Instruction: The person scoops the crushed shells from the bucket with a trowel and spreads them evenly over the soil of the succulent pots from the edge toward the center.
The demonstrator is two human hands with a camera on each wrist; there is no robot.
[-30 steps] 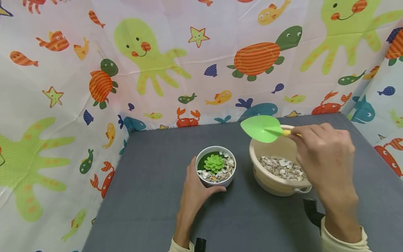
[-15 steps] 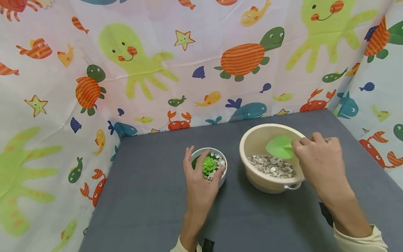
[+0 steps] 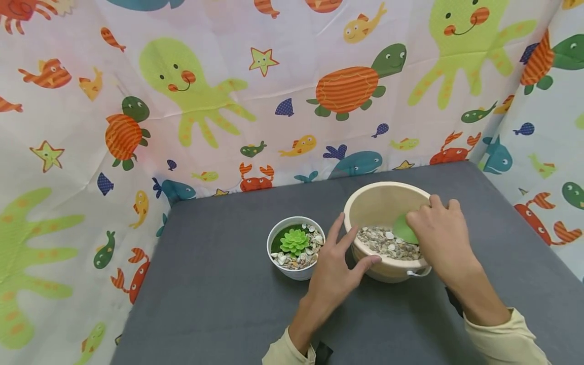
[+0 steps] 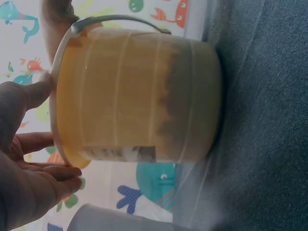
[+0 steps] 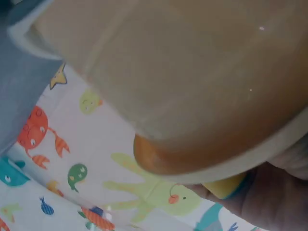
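My right hand [image 3: 442, 241] grips the yellow handle [image 5: 224, 187] of a toy trowel. The trowel's green blade [image 3: 403, 231] points down inside a cream bucket [image 3: 379, 209], over a layer of shell bits and pebbles [image 3: 385, 241]; the hand covers part of it. At the bucket's near left side is my left hand [image 3: 332, 268], fingers spread and thumb and fingertips right at the rim [image 4: 54, 103]. Left of that hand stands a small white pot [image 3: 296, 275] with a green plastic succulent [image 3: 294, 242] and shell bits around it.
Both containers stand on a dark grey tabletop [image 3: 214, 284]. The bucket's pale handle [image 3: 420, 272] hangs at its front. Behind and along both sides hangs a white curtain [image 3: 219, 167] printed with sea animals.
My left hand has let go of the white pot and moved right to the bucket's rim. My right hand has lowered the trowel from above the bucket into it. The head view has shifted slightly.
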